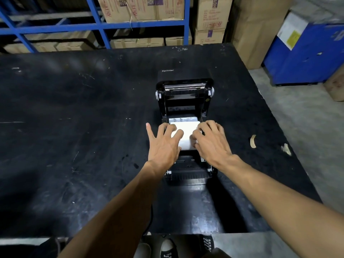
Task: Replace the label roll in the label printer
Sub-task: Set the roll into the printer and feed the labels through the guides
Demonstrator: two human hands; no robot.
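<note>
A black label printer (184,101) stands on the black table (74,127), its lid swung open toward the far side. A white label roll (186,134) lies in the open bay. My left hand (163,144) rests on the roll's left end, fingers spread over it. My right hand (210,142) covers the roll's right end, fingertips curled against the paper. Both hands hold the roll inside the bay. The roll's lower part and the bay's side guides are hidden by my hands.
A curled brown paper scrap (252,141) and a smaller scrap (286,148) lie on the table's right side. Blue shelving (100,25) with cardboard boxes stands behind the table. A blue crate (305,56) sits on the floor at right.
</note>
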